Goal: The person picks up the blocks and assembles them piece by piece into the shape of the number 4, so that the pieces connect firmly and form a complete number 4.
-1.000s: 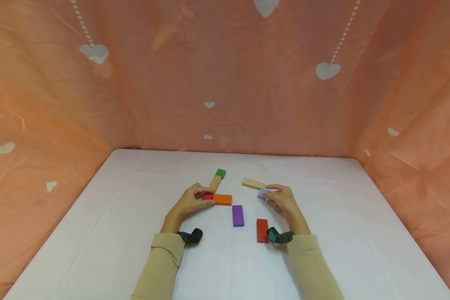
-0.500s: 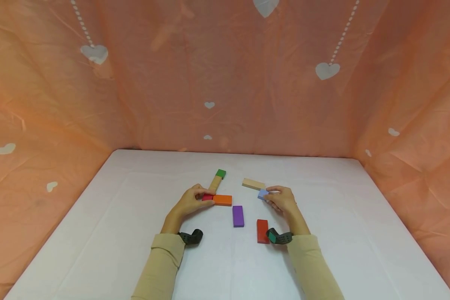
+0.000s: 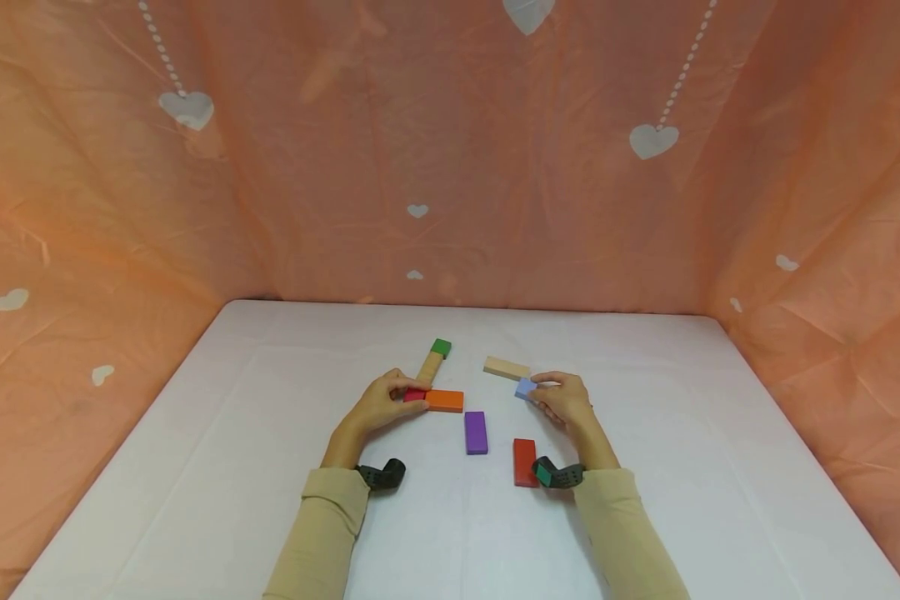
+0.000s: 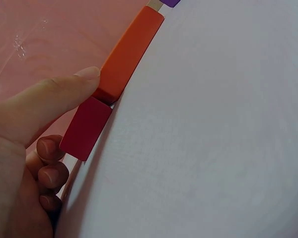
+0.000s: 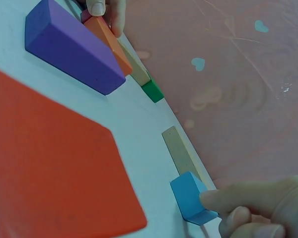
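Note:
My left hand [image 3: 381, 402] holds a small crimson block [image 4: 87, 130] between thumb and fingers. Its thumb tip lies by the seam where that block meets the end of an orange block [image 3: 446, 402]. Behind the crimson block runs a plain wooden block [image 3: 431, 367], with a green block [image 3: 442, 347] at its far end. On the other side, my right hand [image 3: 567, 398] pinches a light blue block [image 5: 189, 197] at one end of a second plain wooden block [image 3: 506, 367]. The fingers hide part of the light blue block.
A purple block [image 3: 476, 433] lies between the hands, nearer the person than the orange one. Close by the right wrist lies a red block [image 3: 524, 462], partly covered by the wrist camera [image 3: 558, 473]. Orange cloth with hearts surrounds the white table [image 3: 270, 350].

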Available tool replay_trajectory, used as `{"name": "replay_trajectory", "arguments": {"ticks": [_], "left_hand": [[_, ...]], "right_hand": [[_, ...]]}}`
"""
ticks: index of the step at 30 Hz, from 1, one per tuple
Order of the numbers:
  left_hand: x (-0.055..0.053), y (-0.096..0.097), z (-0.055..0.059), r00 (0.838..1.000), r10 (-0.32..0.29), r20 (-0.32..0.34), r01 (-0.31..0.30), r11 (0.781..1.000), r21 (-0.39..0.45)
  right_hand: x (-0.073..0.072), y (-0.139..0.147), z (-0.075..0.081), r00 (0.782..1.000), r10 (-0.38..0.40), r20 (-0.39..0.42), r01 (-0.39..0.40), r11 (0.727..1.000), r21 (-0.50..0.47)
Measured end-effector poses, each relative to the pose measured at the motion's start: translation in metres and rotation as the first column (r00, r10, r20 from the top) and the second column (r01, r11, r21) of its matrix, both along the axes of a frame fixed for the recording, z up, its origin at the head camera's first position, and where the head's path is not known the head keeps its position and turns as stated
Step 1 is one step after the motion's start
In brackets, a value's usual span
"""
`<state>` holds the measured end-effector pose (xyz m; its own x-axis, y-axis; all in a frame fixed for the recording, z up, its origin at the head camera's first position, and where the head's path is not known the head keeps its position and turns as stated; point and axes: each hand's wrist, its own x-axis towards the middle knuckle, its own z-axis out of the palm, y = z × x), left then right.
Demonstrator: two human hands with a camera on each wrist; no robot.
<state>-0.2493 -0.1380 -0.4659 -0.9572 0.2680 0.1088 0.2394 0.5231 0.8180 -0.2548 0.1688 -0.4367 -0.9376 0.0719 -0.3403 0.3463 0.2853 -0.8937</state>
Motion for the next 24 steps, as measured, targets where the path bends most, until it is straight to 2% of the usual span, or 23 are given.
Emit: {"name": "replay_trajectory", "arguments": {"ticks": [8, 24], "left_hand": [[-0.0008, -0.0002, -0.0011, 1.0, 0.008, 0.005, -0.008, 1.0, -0.013], [-0.0015, -0.0006, -0.0021, 1.0, 0.01, 0.016, -0.009, 1.0, -0.023]], "right_hand": [[-0.0009, -0.001, -0.0009, 1.0, 0.008, 0.004, -0.009, 1.0, 0.027], [0.0014, -0.0062, -0.0011, 0.998, 0.031, -0.056, -0.027, 0.996, 0.081]]}}
